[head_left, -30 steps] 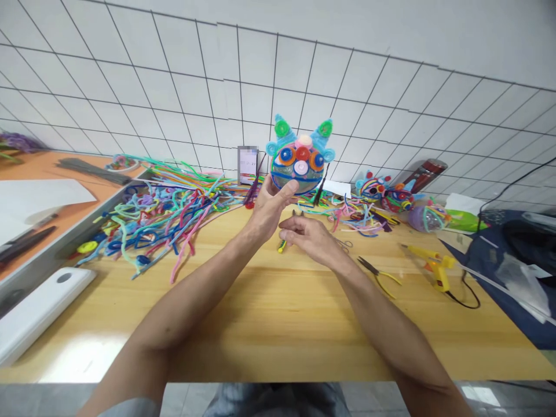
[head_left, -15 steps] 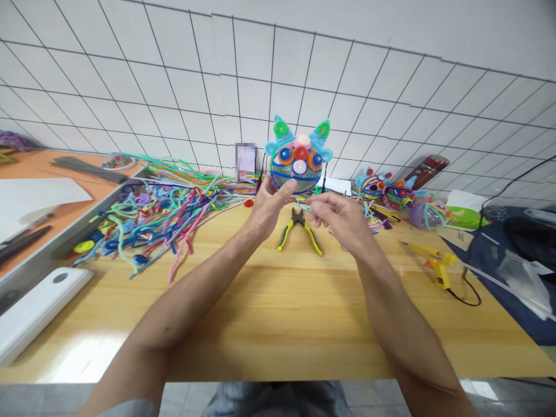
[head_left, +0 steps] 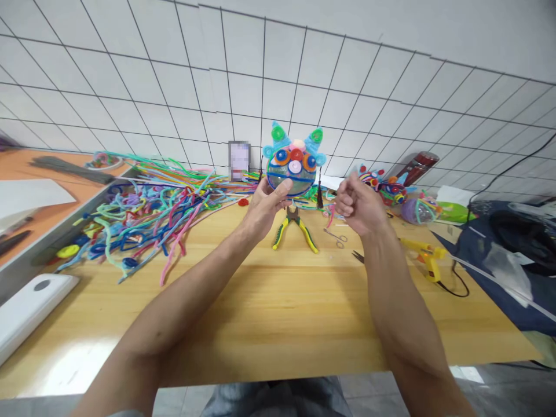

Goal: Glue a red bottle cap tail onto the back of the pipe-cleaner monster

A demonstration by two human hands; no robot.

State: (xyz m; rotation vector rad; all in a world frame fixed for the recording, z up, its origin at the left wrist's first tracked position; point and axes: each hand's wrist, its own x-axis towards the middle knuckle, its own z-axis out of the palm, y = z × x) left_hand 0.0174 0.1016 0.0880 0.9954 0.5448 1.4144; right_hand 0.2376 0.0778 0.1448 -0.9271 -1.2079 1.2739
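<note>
A round craft head [head_left: 292, 168] with blue pointed ears, orange-ringed eyes and dark tassels is held up at the back middle of the table. My left hand [head_left: 269, 204] grips its lower left side, thumb across the front. Off to the right, apart from it, my right hand [head_left: 361, 204] is raised with its fingers curled closed; whatever may be in them is hidden. Between the hands lie green-and-yellow pliers [head_left: 294, 230] with their handles spread. Small scissors [head_left: 337, 237] lie beside the right wrist, and a dark-tipped tool [head_left: 358, 256] is partly covered by that forearm.
Many loose pipe cleaners [head_left: 147, 223] heap up at the left. A phone [head_left: 239, 161] leans against the tiled wall. To the right are a yellow glue gun [head_left: 428, 260] with its cord, several craft figures [head_left: 393, 191] and a dark red flask [head_left: 421, 169]. A white device [head_left: 37, 310] sits front left.
My right hand has moved right, away from the craft head, and turned upward, uncovering the small scissors. My left hand keeps its hold on the head. The whole view has shifted slightly.
</note>
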